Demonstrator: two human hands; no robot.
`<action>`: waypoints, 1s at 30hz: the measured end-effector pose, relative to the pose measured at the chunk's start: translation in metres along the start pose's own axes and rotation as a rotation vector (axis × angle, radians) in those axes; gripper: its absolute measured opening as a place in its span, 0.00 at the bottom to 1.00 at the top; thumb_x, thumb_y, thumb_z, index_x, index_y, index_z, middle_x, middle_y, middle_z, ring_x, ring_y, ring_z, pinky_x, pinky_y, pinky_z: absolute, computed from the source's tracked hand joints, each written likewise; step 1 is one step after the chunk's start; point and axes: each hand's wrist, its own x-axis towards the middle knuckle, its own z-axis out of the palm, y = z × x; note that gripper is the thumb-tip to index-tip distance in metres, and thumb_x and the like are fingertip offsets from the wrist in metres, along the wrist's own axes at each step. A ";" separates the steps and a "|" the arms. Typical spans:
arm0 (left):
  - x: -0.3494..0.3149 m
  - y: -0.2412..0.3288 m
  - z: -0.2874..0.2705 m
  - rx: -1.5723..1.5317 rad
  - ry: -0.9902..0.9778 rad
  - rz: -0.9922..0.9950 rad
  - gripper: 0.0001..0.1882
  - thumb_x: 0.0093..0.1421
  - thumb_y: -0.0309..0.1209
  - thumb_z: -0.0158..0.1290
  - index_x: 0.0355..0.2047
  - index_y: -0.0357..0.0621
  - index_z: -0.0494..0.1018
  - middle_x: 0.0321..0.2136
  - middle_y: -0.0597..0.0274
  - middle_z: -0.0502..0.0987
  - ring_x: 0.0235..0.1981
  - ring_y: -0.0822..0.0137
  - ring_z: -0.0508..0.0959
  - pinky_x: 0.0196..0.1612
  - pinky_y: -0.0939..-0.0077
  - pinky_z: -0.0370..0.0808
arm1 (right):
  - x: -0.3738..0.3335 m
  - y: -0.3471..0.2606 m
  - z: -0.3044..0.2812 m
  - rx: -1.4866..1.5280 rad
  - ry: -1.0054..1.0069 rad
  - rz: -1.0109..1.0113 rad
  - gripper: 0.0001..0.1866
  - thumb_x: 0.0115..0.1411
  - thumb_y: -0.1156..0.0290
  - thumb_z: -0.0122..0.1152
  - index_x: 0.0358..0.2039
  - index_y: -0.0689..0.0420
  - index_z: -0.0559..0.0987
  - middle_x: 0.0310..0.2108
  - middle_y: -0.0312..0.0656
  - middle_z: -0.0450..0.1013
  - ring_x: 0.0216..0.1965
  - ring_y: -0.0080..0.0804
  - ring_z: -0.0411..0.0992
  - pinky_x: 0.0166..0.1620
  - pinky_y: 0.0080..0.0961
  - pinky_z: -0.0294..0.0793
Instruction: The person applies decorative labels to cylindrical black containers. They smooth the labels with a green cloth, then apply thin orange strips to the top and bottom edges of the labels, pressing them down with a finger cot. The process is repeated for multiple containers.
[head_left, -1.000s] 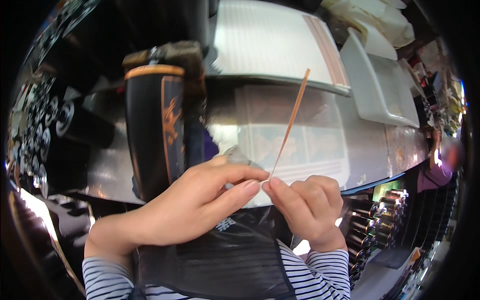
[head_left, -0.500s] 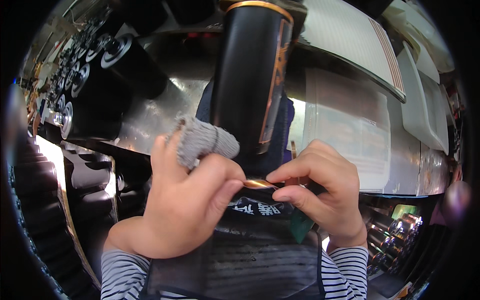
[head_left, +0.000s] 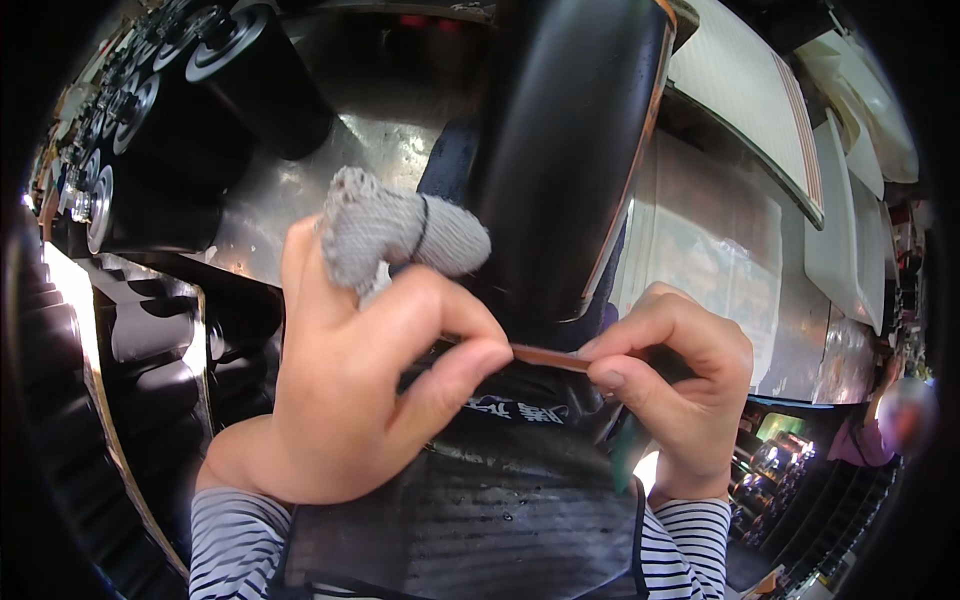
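A narrow copper-brown strip [head_left: 550,357] is stretched nearly level between my two hands, one end pinched in each. My left hand [head_left: 370,390] grips its left end between thumb and forefinger; a grey knitted cover [head_left: 400,232] with a dark band sits over one or more of its other fingers. At the right end, my right hand [head_left: 680,380] pinches with thumb and forefinger. Just beyond the strip a large black cylinder [head_left: 560,150] lies pointing away from me, with a copper-coloured edge along its right side. Dark blue cloth [head_left: 447,165] shows beneath the cylinder.
Several black cylinders with silver ends [head_left: 265,85] stand at the far left of the metal table [head_left: 370,145]. To the right are a clear plastic sheet [head_left: 715,240], a striped white board [head_left: 750,90] and a white tray [head_left: 845,220]. Black cylinders [head_left: 150,330] fill racks at lower left.
The strip was twisted and gleaming; now it looks flat and brown. My hands are slightly farther apart. The black cylinder appears larger and farther right in view.
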 end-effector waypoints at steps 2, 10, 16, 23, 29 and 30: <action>0.002 -0.008 0.005 -0.052 0.048 -0.026 0.06 0.54 0.29 0.58 0.25 0.41 0.72 0.26 0.64 0.72 0.31 0.69 0.69 0.40 0.77 0.64 | 0.002 0.005 0.005 0.070 0.046 0.018 0.05 0.49 0.77 0.69 0.26 0.61 0.80 0.23 0.36 0.73 0.23 0.18 0.69 0.26 0.13 0.67; 0.008 -0.021 0.016 -0.149 0.095 -0.108 0.10 0.52 0.31 0.59 0.23 0.41 0.70 0.25 0.66 0.70 0.31 0.71 0.67 0.38 0.80 0.63 | 0.009 0.016 0.010 0.119 0.103 0.092 0.07 0.49 0.76 0.69 0.24 0.61 0.78 0.24 0.34 0.73 0.24 0.15 0.67 0.28 0.11 0.65; 0.010 -0.022 0.015 -0.126 0.082 -0.107 0.10 0.52 0.32 0.60 0.23 0.42 0.70 0.24 0.67 0.71 0.32 0.71 0.67 0.40 0.79 0.62 | 0.011 0.018 0.011 0.091 0.100 0.099 0.08 0.49 0.75 0.70 0.23 0.61 0.77 0.23 0.34 0.72 0.24 0.15 0.67 0.27 0.11 0.66; 0.012 -0.025 0.011 -0.209 0.046 -0.108 0.11 0.52 0.32 0.59 0.30 0.41 0.71 0.31 0.65 0.72 0.36 0.71 0.68 0.46 0.76 0.62 | 0.015 0.017 0.012 -0.005 0.113 0.086 0.11 0.47 0.74 0.72 0.21 0.61 0.75 0.21 0.33 0.70 0.22 0.16 0.66 0.26 0.13 0.65; 0.011 -0.039 0.030 -0.637 0.072 -0.097 0.39 0.60 0.45 0.53 0.62 0.30 0.53 0.61 0.51 0.58 0.61 0.61 0.59 0.63 0.67 0.52 | 0.013 0.019 0.012 0.032 0.137 0.155 0.12 0.46 0.74 0.72 0.20 0.61 0.74 0.20 0.33 0.69 0.22 0.16 0.66 0.26 0.13 0.65; 0.011 -0.037 0.034 -0.535 0.090 -0.059 0.42 0.58 0.50 0.53 0.62 0.31 0.53 0.62 0.51 0.56 0.62 0.61 0.58 0.63 0.67 0.51 | 0.013 0.020 0.012 0.035 0.131 0.160 0.12 0.46 0.74 0.72 0.20 0.61 0.74 0.20 0.33 0.69 0.22 0.16 0.66 0.27 0.13 0.65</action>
